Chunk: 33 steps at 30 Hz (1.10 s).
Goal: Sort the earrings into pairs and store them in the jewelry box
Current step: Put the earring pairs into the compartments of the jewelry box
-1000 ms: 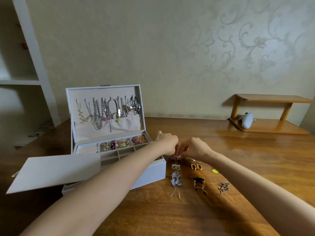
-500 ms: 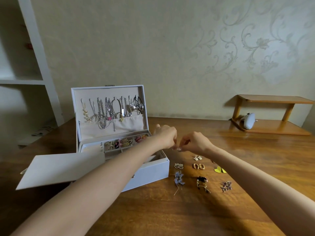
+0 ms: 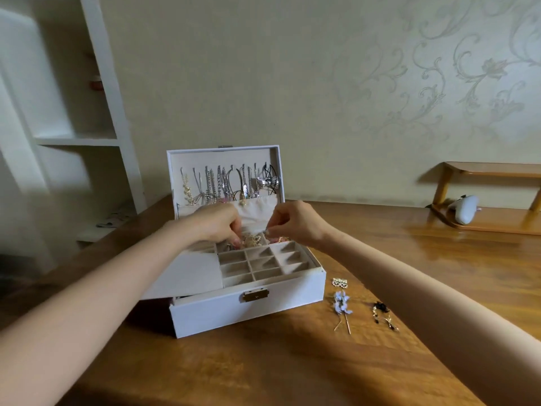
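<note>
White and open-lidded, the jewelry box (image 3: pixel 248 313) sits on the wooden table (image 3: pixel 263 370), and the left hand (image 3: pixel 215 225) dips curled fingers into its back row of compartments (image 3: pixel 279 239) among gold pieces (image 3: pixel 252 241), though whether it grips anything I cannot tell. Just beside it the right hand (image 3: pixel 295 225) pinches thumb and forefinger on what looks like a tiny earring (image 3: pixel 267 230), held directly above that back row, so the drop looks straight down. Right of the box lie a pearly pair (image 3: pixel 340 282), a blue flower pair (image 3: pixel 342 303) and a black-and-gold pair (image 3: pixel 382 313), nearer the right hand, the flowers' stems pointing toward the person.
</note>
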Each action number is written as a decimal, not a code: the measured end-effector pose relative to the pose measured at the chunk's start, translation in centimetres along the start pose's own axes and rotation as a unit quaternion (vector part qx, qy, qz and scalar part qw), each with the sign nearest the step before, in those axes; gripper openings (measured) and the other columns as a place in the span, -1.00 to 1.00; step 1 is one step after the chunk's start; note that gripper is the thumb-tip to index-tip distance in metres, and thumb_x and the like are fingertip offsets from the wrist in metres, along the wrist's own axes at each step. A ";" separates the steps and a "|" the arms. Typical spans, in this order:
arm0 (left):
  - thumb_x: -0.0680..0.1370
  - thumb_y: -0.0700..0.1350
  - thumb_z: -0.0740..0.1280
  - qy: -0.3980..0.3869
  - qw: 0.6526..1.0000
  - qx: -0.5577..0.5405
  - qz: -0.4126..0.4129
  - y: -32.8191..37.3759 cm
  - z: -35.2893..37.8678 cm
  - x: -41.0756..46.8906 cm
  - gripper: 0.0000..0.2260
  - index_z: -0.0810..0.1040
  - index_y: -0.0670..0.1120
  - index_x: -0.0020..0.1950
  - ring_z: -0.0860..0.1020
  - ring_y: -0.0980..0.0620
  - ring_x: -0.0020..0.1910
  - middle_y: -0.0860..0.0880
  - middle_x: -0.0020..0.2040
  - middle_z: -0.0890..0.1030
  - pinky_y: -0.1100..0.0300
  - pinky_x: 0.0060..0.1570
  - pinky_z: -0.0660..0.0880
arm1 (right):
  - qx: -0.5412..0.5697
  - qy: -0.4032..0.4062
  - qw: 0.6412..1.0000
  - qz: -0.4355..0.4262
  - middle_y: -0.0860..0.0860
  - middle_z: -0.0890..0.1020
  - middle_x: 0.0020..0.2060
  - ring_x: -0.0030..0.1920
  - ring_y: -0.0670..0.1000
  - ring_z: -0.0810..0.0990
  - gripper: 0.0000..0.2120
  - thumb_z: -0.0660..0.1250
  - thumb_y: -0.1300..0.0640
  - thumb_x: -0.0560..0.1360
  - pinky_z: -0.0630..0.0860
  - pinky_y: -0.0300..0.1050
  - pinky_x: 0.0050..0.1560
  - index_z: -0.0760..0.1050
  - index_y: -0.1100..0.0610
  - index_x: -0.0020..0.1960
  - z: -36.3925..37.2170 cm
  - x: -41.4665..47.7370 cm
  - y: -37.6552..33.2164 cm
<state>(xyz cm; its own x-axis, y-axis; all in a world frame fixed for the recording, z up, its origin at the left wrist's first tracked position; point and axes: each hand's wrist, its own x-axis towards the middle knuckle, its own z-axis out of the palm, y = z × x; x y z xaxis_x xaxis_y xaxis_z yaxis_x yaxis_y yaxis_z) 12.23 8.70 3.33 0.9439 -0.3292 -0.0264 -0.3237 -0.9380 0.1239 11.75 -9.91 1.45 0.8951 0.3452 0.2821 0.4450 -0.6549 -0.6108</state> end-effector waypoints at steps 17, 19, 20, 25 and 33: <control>0.51 -0.14 0.31 0.063 0.992 0.112 -0.016 -1.8 2.9 -1.1 -0.86 0.59 -0.11 0.03 0.51 -0.10 0.03 -0.11 0.01 0.58 0.18 -0.15 0.27 | -0.038 -0.075 0.996 0.006 0.16 0.70 -0.13 -0.29 -0.10 0.51 -0.82 0.42 0.33 0.36 0.37 -0.43 -0.31 0.68 0.21 -0.06 5.2 1.9 -2.5; 0.50 -0.15 0.31 0.067 0.990 0.122 -0.013 -1.9 3.2 -0.9 -0.86 0.58 -0.12 0.01 0.51 -0.11 0.02 -0.12 0.01 0.58 0.16 -0.15 0.27 | -0.061 -0.083 0.995 0.005 0.12 0.71 -0.12 -0.26 -0.10 0.51 -0.82 0.41 0.30 0.37 0.39 -0.40 -0.25 0.69 0.18 -0.06 5.6 2.0 -2.4; 0.50 -0.15 0.31 0.068 0.990 0.125 -0.012 -2.0 3.3 -0.8 -0.87 0.58 -0.13 0.00 0.50 -0.11 0.02 -0.12 0.00 0.58 0.16 -0.14 0.26 | -0.070 -0.086 0.994 0.005 0.10 0.71 -0.12 -0.23 -0.09 0.53 -0.83 0.41 0.29 0.37 0.39 -0.40 -0.23 0.69 0.17 -0.06 5.7 2.0 -2.3; 0.50 -0.15 0.30 0.077 0.987 0.139 -0.005 -1.9 3.3 -0.9 -0.89 0.56 -0.13 -0.02 0.49 -0.10 0.01 -0.11 -0.01 0.58 0.15 -0.12 0.27 | -0.103 -0.069 0.992 0.031 0.06 0.71 -0.11 -0.07 0.04 0.64 -0.83 0.39 0.26 0.38 0.57 -0.16 -0.03 0.69 0.12 -0.07 6.1 2.4 -2.3; 0.50 -0.11 0.34 0.078 0.991 0.109 -0.009 -1.8 2.7 -1.3 -0.88 0.58 -0.10 0.00 0.51 -0.11 0.06 -0.11 0.03 0.59 0.14 -0.08 0.33 | -0.123 -0.042 0.991 0.027 0.05 0.71 -0.13 -0.11 0.04 0.64 -0.86 0.40 0.22 0.38 0.56 -0.13 -0.12 0.69 0.10 -0.09 6.0 2.1 -2.3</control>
<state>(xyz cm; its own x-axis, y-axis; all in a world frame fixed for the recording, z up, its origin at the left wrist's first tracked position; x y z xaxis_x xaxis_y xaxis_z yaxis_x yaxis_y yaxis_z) 11.38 10.49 0.42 0.9424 -0.3082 0.1297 -0.2978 -0.9500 -0.0937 12.41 -3.63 -0.97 0.9169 0.3539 0.1844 0.3990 -0.8148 -0.4206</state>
